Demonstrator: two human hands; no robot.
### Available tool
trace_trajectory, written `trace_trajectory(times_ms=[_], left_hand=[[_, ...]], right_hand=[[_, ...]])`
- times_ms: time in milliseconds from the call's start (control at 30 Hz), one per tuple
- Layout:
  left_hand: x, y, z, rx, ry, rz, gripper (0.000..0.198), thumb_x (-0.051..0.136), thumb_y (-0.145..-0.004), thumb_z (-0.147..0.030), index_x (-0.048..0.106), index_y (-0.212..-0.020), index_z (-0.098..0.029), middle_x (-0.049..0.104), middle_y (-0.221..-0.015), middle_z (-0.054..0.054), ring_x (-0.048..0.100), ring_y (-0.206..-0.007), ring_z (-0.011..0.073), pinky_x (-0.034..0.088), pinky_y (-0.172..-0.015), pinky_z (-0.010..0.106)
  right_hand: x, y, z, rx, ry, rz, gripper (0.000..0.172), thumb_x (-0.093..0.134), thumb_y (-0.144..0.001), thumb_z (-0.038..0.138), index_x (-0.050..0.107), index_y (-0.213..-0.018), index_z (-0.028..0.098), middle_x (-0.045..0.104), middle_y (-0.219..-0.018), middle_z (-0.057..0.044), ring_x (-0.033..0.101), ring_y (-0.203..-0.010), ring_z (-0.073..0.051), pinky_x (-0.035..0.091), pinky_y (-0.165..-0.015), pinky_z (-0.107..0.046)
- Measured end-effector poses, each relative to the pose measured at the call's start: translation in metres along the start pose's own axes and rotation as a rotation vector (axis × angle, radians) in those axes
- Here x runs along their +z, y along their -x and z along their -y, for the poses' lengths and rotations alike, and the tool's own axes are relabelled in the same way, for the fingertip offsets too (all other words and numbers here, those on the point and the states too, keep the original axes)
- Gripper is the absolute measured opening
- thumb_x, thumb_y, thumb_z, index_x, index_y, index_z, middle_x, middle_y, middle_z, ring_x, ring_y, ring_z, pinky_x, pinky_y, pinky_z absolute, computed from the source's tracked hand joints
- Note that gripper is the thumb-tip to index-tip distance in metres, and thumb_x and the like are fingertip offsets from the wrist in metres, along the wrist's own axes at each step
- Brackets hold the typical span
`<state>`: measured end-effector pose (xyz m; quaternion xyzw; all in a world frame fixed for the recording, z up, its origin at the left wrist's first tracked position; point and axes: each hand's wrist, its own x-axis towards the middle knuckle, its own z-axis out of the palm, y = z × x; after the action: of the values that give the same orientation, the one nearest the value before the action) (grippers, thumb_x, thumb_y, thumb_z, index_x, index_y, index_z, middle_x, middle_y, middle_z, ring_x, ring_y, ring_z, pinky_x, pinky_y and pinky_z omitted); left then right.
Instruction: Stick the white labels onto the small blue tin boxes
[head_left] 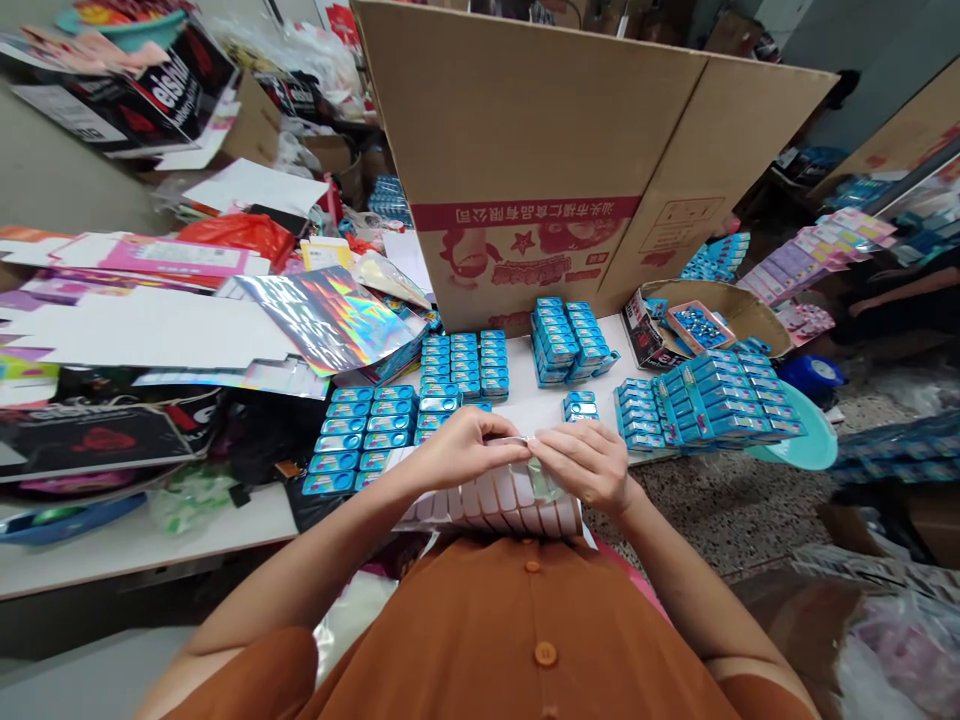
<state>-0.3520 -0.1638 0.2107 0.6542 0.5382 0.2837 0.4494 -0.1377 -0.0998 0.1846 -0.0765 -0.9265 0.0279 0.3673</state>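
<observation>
My left hand (466,447) and my right hand (589,463) meet over the front of the white table. Thumb and fingers of both pinch a small thin piece (516,441) whose kind I cannot make out. Under my right fingers shows a clear, greenish bit of plastic (544,482). Below both hands, against the orange shirt, lies a sheet of pale rounded labels (495,503). Small blue boxes (388,423) stand in rows left of my left hand. A short stack of blue boxes (580,404) sits just beyond my right hand.
A tall cardboard panel (540,130) rises behind the table. More blue boxes (727,395) are stacked at the right, beside an open carton (652,335) and a turquoise basin (814,430). Card sheets (150,325) and a shiny rainbow sheet (330,318) pile up at left.
</observation>
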Motion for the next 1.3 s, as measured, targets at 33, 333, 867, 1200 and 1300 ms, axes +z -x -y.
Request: trace_trajectory(times_ms=[33, 333, 867, 1200, 1300], left_hand=[[0.0, 0.0, 0.0, -0.002, 0.004, 0.001, 0.035, 0.055, -0.083, -0.041, 0.068, -0.071, -0.012, 0.058, -0.061, -0.001, 0.048, -0.058, 0.0095, 0.033, -0.053, 0.019], [-0.007, -0.005, -0.005, -0.004, -0.016, -0.32, 0.032, 0.058, -0.083, -0.042, 0.072, -0.076, -0.014, 0.066, -0.07, 0.0, 0.056, -0.065, 0.012, 0.039, -0.059, 0.02], [0.047, -0.015, 0.007, 0.113, 0.574, -0.952, 0.027, 0.058, -0.086, -0.038, 0.063, -0.103, -0.017, 0.068, -0.099, 0.005, 0.063, -0.092, 0.0172, 0.049, -0.082, 0.026], [0.076, -0.011, 0.007, 0.147, 0.582, -0.875, 0.057, 0.064, -0.081, -0.028, 0.033, -0.129, -0.027, 0.061, -0.111, 0.006, 0.063, -0.097, 0.017, 0.051, -0.083, 0.029], [0.054, -0.007, 0.011, 0.19, 0.255, -0.939, 0.062, 0.064, -0.082, -0.028, 0.034, -0.136, -0.027, 0.055, -0.117, 0.008, 0.058, -0.106, 0.0195, 0.048, -0.09, 0.035]], right_hand=[[0.001, 0.0, -0.001, -0.001, 0.006, 0.0, 0.027, 0.05, -0.091, 0.021, 0.064, -0.114, 0.027, 0.072, -0.103, -0.002, 0.066, -0.093, -0.016, 0.05, -0.079, -0.031], [-0.007, -0.014, -0.01, 0.514, -0.205, -0.29, 0.015, 0.061, -0.084, 0.019, 0.067, -0.097, 0.024, 0.069, -0.097, -0.005, 0.063, -0.094, -0.019, 0.05, -0.086, -0.037], [0.001, -0.023, -0.011, 0.774, -0.015, -0.402, 0.044, 0.068, -0.078, 0.04, 0.058, -0.115, 0.019, 0.056, -0.122, -0.012, 0.049, -0.117, -0.026, 0.036, -0.104, -0.046], [0.025, -0.017, 0.001, 1.018, -0.745, -0.149, 0.029, 0.057, -0.085, 0.043, 0.068, -0.088, 0.017, 0.066, -0.079, 0.0, 0.057, -0.073, -0.015, 0.044, -0.067, -0.024], [0.025, -0.013, 0.002, 0.998, -0.743, -0.115, 0.031, 0.054, -0.087, 0.044, 0.067, -0.08, 0.016, 0.063, -0.074, 0.001, 0.054, -0.069, -0.013, 0.041, -0.064, -0.022]])
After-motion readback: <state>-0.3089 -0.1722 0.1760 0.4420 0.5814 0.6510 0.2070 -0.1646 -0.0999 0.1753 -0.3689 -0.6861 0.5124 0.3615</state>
